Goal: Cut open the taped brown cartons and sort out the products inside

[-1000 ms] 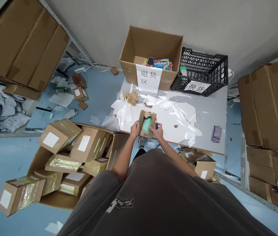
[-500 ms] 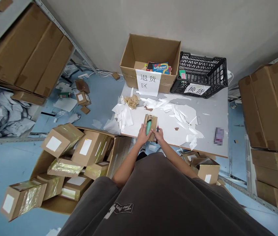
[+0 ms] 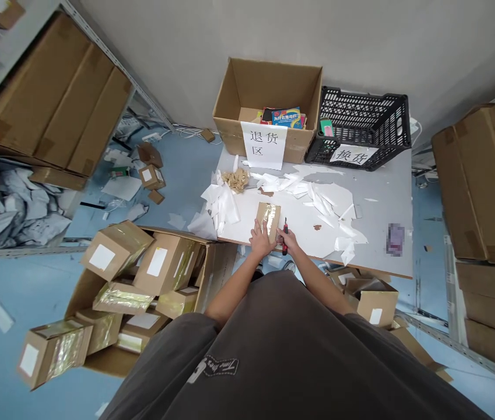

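A small brown cardboard box [image 3: 268, 213] lies on the table near its front edge, a strip of shiny tape along its top. My left hand [image 3: 262, 240] rests on the near part of the box, its fingers spread over the top. In my right hand [image 3: 288, 240] is a red and black utility knife [image 3: 285, 234], held just right of the box and pointing away from me. The fingers of the right hand lie close to the box's near right corner. What is inside the box is hidden under its top.
Torn white paper [image 3: 317, 198] and crumpled brown paper [image 3: 235, 180] litter the table [image 3: 387, 198]. Behind stand a large open carton [image 3: 225, 131] with books and a black crate [image 3: 361, 125]. Taped parcels fill a big carton [image 3: 218, 271] at left; an opened box [image 3: 376, 306] sits below right.
The box's top flaps have come down over the green item that showed inside. My left hand has moved onto the top, and the right hand with the knife has shifted slightly right.
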A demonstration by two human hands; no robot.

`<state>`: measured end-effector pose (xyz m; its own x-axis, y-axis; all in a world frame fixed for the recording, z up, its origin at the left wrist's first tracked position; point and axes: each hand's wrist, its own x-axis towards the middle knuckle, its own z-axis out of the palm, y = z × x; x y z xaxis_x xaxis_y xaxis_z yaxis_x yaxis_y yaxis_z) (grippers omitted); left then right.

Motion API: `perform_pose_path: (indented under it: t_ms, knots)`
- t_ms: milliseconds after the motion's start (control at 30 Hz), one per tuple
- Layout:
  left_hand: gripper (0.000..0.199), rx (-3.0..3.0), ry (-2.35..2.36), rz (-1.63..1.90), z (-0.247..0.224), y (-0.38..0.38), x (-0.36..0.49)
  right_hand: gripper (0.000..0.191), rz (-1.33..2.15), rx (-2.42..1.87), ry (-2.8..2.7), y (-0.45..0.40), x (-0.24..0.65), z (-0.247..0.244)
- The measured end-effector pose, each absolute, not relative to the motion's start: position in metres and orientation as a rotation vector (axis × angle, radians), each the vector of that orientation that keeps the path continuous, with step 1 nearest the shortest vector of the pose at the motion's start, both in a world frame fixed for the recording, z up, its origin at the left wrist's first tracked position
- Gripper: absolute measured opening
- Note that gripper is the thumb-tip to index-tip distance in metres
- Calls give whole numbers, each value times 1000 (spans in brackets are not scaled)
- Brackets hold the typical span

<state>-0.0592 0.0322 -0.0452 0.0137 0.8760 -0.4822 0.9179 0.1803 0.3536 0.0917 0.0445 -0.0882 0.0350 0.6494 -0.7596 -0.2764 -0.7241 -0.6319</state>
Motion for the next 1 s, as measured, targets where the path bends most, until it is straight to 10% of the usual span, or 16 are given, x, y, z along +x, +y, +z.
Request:
perform_pose_path:
  t_ms: [167,1000]
  knots:
    - [116,1583,1816,104,-57,37,-91,29,1852,-1625,-247,57,121,-82]
    - [93,452,1027,737,-124,58,-131,74,1883,-1489,-735,46,142,-44]
